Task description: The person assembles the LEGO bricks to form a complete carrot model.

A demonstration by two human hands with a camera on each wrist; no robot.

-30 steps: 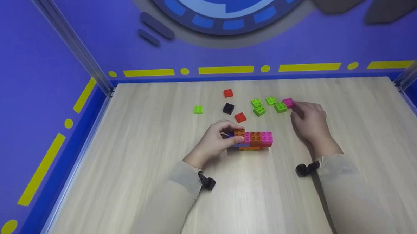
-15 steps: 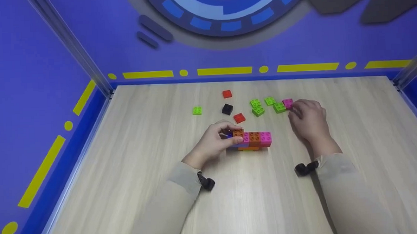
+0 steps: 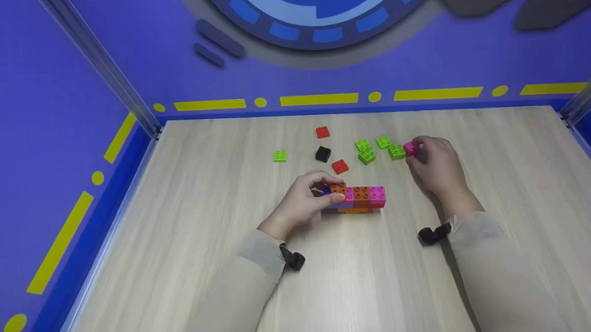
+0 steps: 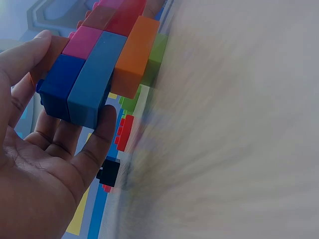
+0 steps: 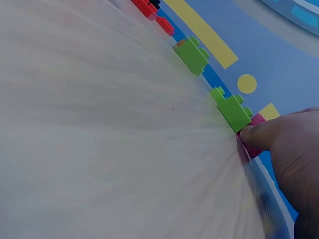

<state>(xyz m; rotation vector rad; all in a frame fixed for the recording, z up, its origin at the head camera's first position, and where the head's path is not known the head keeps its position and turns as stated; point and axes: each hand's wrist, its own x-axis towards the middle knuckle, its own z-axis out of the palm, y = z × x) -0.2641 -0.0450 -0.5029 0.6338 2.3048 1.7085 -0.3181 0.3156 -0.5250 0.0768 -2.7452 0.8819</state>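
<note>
My left hand [image 3: 304, 200] grips the left end of a built block of toy building bricks [image 3: 376, 196], with the thumb in front and the fingers behind. In the left wrist view the block shows dark blue [image 4: 61, 87], light blue [image 4: 97, 79], orange [image 4: 134, 57], pink, red and green bricks. A brown-orange brick [image 3: 338, 188] sits on top, by my thumb and fingers. To the right and farther back, my right hand [image 3: 439, 167] pinches a pink brick [image 3: 411, 148] beside a green brick [image 3: 396, 152]. In the right wrist view my thumb [image 5: 264, 134] partly hides the pink brick.
Several green bricks [image 3: 367, 156] lie left of the right hand. Behind the left hand are a black brick [image 3: 323, 154] and two flat red bricks [image 3: 340, 166]. A flat green brick [image 3: 280, 156] lies farther left. Blue walls [image 3: 321, 80] bound the wooden table [image 3: 217, 199].
My right hand has closed its fingers on the pink brick, which has tilted slightly. The left hand keeps its hold on the built block, with no visible shift.
</note>
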